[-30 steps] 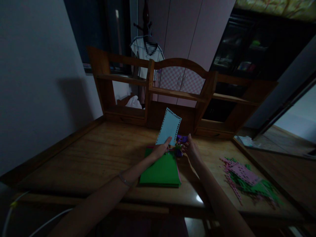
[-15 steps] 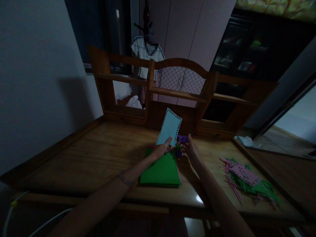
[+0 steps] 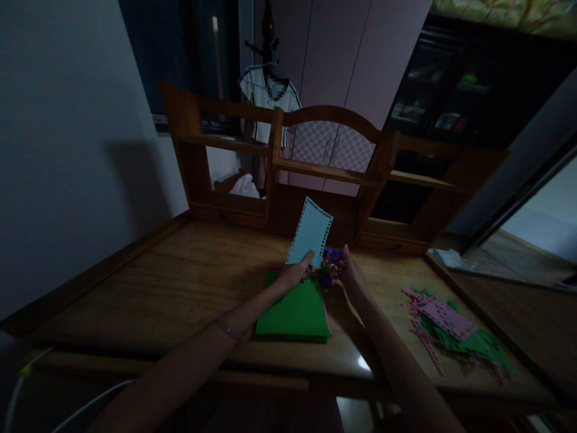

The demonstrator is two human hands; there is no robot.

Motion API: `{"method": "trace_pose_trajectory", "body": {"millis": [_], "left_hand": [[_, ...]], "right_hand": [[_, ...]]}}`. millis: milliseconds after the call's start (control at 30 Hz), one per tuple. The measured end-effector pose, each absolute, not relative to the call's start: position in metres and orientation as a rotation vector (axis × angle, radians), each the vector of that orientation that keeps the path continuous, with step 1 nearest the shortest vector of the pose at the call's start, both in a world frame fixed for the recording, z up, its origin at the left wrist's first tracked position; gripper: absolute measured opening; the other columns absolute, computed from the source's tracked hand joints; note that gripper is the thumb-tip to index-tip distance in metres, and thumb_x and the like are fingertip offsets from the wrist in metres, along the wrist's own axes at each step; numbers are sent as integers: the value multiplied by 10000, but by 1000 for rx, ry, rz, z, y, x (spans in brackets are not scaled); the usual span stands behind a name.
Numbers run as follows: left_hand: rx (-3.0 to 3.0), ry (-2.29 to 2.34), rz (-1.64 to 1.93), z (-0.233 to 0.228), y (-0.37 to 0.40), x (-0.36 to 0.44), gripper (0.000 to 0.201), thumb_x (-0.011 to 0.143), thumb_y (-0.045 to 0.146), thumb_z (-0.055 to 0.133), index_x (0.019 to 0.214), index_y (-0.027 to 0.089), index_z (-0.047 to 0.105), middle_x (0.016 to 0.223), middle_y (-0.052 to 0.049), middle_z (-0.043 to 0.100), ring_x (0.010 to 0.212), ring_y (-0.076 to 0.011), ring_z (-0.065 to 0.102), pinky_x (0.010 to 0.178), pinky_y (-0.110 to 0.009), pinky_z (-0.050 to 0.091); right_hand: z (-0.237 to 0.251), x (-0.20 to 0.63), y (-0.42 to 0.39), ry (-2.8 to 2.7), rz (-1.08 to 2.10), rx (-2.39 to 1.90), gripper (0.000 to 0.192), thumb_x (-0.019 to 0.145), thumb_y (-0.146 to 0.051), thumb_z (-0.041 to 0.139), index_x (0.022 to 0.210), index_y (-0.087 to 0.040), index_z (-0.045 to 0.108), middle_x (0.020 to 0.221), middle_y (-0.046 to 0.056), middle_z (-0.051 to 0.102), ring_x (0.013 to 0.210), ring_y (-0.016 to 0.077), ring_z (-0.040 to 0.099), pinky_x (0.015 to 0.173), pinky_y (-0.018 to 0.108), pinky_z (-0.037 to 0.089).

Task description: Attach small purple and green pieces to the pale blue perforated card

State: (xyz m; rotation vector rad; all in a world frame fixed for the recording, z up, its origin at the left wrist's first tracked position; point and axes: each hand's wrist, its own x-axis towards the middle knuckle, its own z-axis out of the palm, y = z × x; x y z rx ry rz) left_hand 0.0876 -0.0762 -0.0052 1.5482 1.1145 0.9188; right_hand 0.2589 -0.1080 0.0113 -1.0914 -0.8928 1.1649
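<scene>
My left hand [image 3: 300, 269] pinches the lower edge of a light blue sheet of paper [image 3: 311, 231], thumb on its face. Dark, evenly spaced holes line the sheet's top and side edges. At the sheet's lower right corner, my right hand [image 3: 349, 270] is closed on a small purple-and-green paper punch [image 3: 327, 279], partly hidden by the fingers. Beneath my left hand a stack of green paper [image 3: 295, 313] lies on the desk, with some pink showing at its edges.
On the right of the wooden desk [image 3: 148, 282] lies a loose heap of pink and green paper pieces [image 3: 451, 322], some with holes. A wooden shelf unit [image 3: 324, 171] rises along the back edge. White cables [image 3: 90, 406] hang at the front left.
</scene>
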Motion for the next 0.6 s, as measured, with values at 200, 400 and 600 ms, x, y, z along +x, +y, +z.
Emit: {"method": "trace_pose_trajectory", "body": {"millis": [200, 400, 600], "left_hand": [[1553, 1137, 881, -2, -77, 88, 661, 767, 776, 286, 511, 188, 443, 505, 5, 488, 510, -134, 479, 596, -258, 373], [1582, 1149, 870, 3, -81, 87, 661, 785, 758, 267, 480, 189, 409, 475, 10, 461, 498, -125, 459, 584, -253, 350], [1576, 1138, 865, 5, -82, 86, 669, 783, 767, 269, 483, 186, 412, 455, 6, 454, 500, -128, 450, 581, -255, 340]], "right_hand": [[9, 260, -107, -908, 1152, -1080, 546, 772, -686, 525, 784, -164, 684, 774, 90, 703, 466, 88, 523, 417, 195, 406], [8, 260, -108, -911, 1146, -1088, 557, 769, -692, 519, 767, -158, 679, 763, 87, 699, 452, 82, 499, 414, 193, 397], [11, 258, -109, -901, 1167, -1088, 547, 761, -684, 539, 736, -152, 663, 656, 55, 670, 431, 74, 491, 408, 189, 376]]}}
